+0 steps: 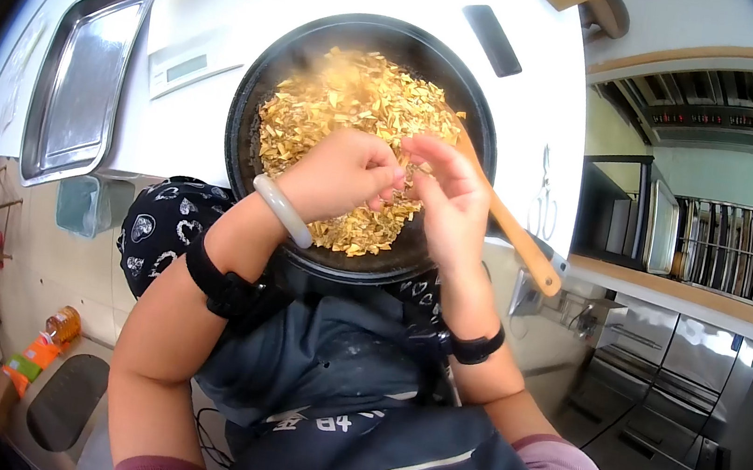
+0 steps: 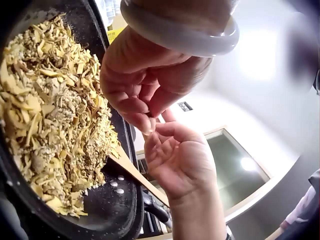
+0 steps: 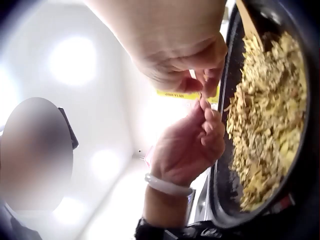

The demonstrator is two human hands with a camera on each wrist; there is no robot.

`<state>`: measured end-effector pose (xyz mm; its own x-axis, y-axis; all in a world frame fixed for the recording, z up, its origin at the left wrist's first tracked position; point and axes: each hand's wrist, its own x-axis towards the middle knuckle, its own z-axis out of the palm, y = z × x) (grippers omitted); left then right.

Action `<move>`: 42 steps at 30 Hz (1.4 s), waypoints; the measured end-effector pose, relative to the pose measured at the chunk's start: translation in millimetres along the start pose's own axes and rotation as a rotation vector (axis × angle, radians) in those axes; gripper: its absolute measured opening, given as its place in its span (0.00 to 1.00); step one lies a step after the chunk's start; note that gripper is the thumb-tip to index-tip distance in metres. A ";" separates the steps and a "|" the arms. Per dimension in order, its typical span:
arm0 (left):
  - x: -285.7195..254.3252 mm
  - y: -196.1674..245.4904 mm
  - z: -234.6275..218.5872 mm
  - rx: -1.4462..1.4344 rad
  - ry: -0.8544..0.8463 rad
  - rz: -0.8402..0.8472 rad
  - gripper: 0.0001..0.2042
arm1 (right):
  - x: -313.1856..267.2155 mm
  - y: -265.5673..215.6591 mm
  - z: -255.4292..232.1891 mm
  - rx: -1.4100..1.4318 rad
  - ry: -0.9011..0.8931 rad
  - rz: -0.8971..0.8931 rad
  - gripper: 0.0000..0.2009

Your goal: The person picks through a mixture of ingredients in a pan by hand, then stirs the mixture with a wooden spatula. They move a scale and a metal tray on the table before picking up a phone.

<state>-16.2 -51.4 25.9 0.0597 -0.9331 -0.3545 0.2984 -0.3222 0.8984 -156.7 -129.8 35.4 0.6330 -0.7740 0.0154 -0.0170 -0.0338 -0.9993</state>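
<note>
A black pan (image 1: 257,61) holds a heap of chopped yellow food (image 1: 356,92) mixed with small pale bits. Over its near half, my left hand (image 1: 342,174), with a pale bangle at the wrist, meets my right hand (image 1: 450,211). The left thumb and fingers curl together, pinching a small piece of food that their tips mostly hide. In the left wrist view the right hand's (image 2: 182,160) bent fingers meet those fingertips at the same piece. A wooden spatula (image 1: 505,218) lies in the pan, its handle sticking out past the rim on the right.
Left of the pan are a white scale (image 1: 194,72) and an empty metal tray (image 1: 86,77). A black phone (image 1: 492,41) and scissors (image 1: 544,199) lie to its right on the white table (image 1: 544,96). A person (image 3: 37,155) stands in the right wrist view.
</note>
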 end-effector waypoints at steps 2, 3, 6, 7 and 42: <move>2.1 -4.8 -0.5 0.412 0.082 0.209 0.10 | 1.2 -1.6 -9.3 -0.259 -0.073 -0.145 0.13; 1.4 -5.2 -0.6 0.436 0.084 0.300 0.08 | 0.3 -9.5 -12.1 -0.483 -0.174 -0.205 0.12; -1.9 -1.6 -4.1 0.522 0.015 0.298 0.07 | 0.4 -17.7 -19.5 -0.773 -0.280 -0.281 0.10; -4.4 2.3 -3.8 0.521 0.019 0.300 0.07 | 2.0 -18.1 -23.7 -0.802 -0.310 -0.312 0.09; -5.0 18.1 -29.7 0.525 0.345 0.447 0.09 | 36.5 -17.4 5.4 -0.023 -0.222 0.283 0.14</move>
<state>17.2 -47.8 36.2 0.3872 -0.9179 0.0872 -0.3097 -0.0404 0.9500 -129.1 -154.1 53.1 0.7535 -0.5986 -0.2720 -0.2312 0.1460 -0.9619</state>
